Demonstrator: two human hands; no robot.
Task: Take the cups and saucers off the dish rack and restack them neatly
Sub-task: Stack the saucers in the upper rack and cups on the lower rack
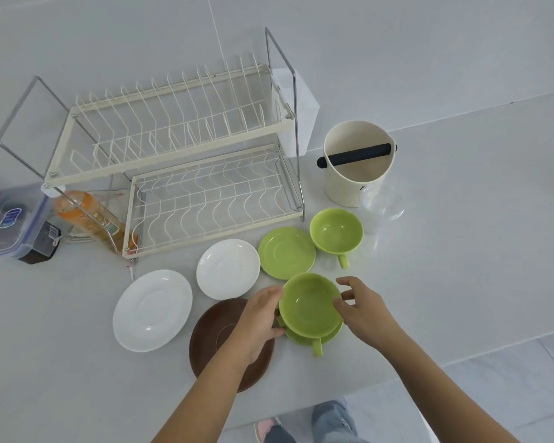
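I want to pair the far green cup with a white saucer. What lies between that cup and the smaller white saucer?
The head view shows a bare green saucer lying between the far green cup and the smaller white saucer.

Green cups: two (336, 230) (311, 303). Green saucers: two (287, 252) (330, 335). White saucers: two (152, 310) (227, 268). Brown saucer: one (211, 340), at 6 o'clock. Dish rack: one (173, 155).

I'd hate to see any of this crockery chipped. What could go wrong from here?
1. The near green cup sits on a green saucer near the counter's front edge; a nudge from either hand could send it off.
2. The left hand hangs above the brown saucer and could knock it.
3. The clear glass beside the far green cup is easily overlooked.
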